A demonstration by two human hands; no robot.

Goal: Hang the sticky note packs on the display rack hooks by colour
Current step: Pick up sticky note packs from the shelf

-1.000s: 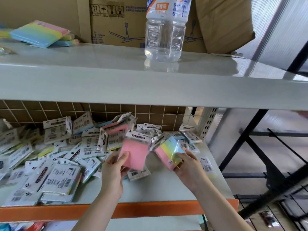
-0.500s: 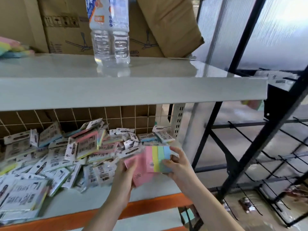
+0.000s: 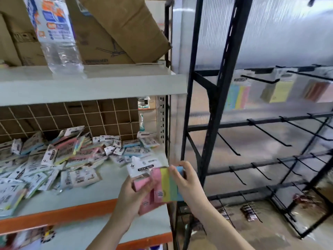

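I judge the task is only at its beginning. On the display rack (image 3: 212, 123) I can see three packs already hanging from the upper hooks: a striped pastel pack (image 3: 237, 95), a yellow pack (image 3: 278, 91) and a reddish pack (image 3: 316, 92), all blurred. The many lower hooks (image 3: 266, 135) carry nothing that I can see. On the grey shelf (image 3: 100, 193) a big heap of packs (image 3: 59, 163) lies unsorted, so most of the work is left.

My left hand (image 3: 132, 199) grips a pink pack (image 3: 144, 179) by its lower part, fingers curled around it, and its white header card stands up above. More pink shows below this hand; I cannot tell if it is a second pack. My right hand (image 3: 187, 181) holds a striped pack (image 3: 168, 184) with pink, yellow, green and blue bands; the fingers are curled over its top and right edge. The two packs touch each other, just in front of the shelf's right end, beside the rack post.

Compared with half a second ago, the view has turned to the right: the rack and its hanging packs are now well in sight, and the heap has moved to the left of the picture. The hands keep the same two packs and have shifted a little toward the rack.
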